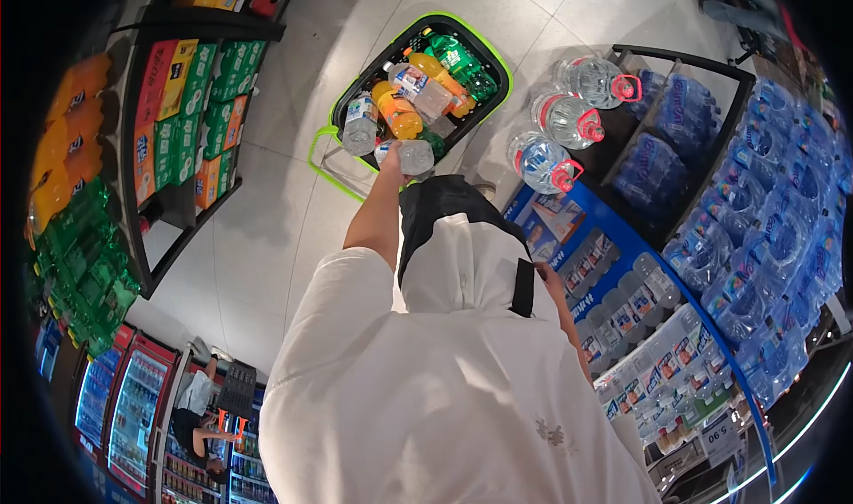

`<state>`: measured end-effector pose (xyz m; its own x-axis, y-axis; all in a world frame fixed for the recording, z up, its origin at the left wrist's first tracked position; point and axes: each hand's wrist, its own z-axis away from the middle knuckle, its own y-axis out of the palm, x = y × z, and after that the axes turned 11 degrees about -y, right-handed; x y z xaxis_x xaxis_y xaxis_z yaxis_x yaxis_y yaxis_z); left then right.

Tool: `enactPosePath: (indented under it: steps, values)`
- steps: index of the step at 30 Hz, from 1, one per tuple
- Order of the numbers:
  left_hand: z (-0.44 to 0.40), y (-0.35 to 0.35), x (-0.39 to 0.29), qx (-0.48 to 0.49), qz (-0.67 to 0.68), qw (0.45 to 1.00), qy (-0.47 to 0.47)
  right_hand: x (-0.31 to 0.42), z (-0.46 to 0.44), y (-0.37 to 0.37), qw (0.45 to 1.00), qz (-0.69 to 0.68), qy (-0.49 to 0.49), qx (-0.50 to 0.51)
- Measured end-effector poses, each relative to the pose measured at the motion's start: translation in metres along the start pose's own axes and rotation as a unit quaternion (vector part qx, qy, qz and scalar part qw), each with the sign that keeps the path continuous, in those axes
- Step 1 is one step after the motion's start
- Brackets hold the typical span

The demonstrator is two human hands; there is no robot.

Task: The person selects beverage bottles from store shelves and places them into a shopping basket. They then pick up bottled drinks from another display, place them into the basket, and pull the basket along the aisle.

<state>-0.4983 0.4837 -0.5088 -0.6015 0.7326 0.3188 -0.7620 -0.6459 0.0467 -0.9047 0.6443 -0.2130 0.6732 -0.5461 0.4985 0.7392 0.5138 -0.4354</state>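
Note:
My left hand (391, 159) reaches down to the near side of a black shopping basket (499, 55) with a bright green rim. Its fingers are closed on a clear plastic bottle (415, 158) lying on its side at the basket's edge. Inside the basket are orange soda bottles (398, 116), a green soda bottle (451, 57), a clear labelled bottle (421, 92) and another clear bottle (360, 126). At my hip, beside a black strip (523, 287) on my clothing, is my right hand (548, 282). Its fingers are mostly hidden.
Three large water jugs with red handles (569, 119) stand on the floor right of the basket. Beyond them is a blue-edged display of bottled water packs (635, 304). Left are shelves of drink cartons (182, 104) and soda bottles (75, 255). Another person (191, 424) is near the fridges.

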Motion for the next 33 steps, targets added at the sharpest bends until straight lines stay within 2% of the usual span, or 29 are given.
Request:
enactPosePath:
  steps: [2, 5, 7, 8, 12, 15, 18, 21, 25, 31, 33]
  values:
    - [-0.020, -0.011, 0.001, 0.046, 0.017, 0.999, 0.009, 0.001, -0.002, -0.001, 1.000, 0.006, -0.014, 0.019]
    - [0.042, -0.020, 0.021, 0.102, 0.051, 0.993, 0.042, -0.021, -0.009, 0.004, 0.999, -0.004, -0.036, 0.015]
    - [0.069, -0.025, 0.031, 0.087, 0.046, 0.994, 0.048, -0.025, -0.010, 0.010, 0.999, -0.007, -0.032, 0.009]
    - [0.075, -0.028, 0.032, 0.079, 0.044, 0.995, 0.052, -0.002, -0.009, 0.006, 1.000, -0.003, -0.021, 0.009]
    - [0.092, -0.048, 0.038, 0.212, 0.002, 0.975, 0.059, 0.017, -0.013, 0.007, 1.000, -0.013, -0.017, 0.004]
    - [0.111, -0.043, 0.040, 0.268, 0.047, 0.959, 0.074, 0.009, -0.023, 0.008, 0.999, 0.002, -0.022, 0.040]
    - [0.096, -0.038, 0.031, 0.244, 0.055, 0.962, 0.114, 0.025, -0.025, 0.007, 0.999, -0.003, -0.009, 0.036]
    - [0.078, -0.041, 0.002, 0.123, -0.037, 0.986, 0.105, 0.043, -0.022, 0.008, 0.999, -0.013, -0.039, 0.005]
    - [0.069, -0.051, -0.023, 0.077, -0.121, 0.988, 0.063, 0.029, -0.022, 0.009, 1.000, -0.011, -0.026, 0.002]
    - [0.028, -0.038, -0.022, 0.074, -0.062, 0.995, 0.036, 0.022, -0.017, 0.012, 1.000, -0.007, -0.020, -0.010]
    - [0.017, -0.032, -0.014, 0.155, 0.000, 0.987, 0.053, 0.026, -0.014, 0.013, 1.000, -0.020, -0.011, -0.014]
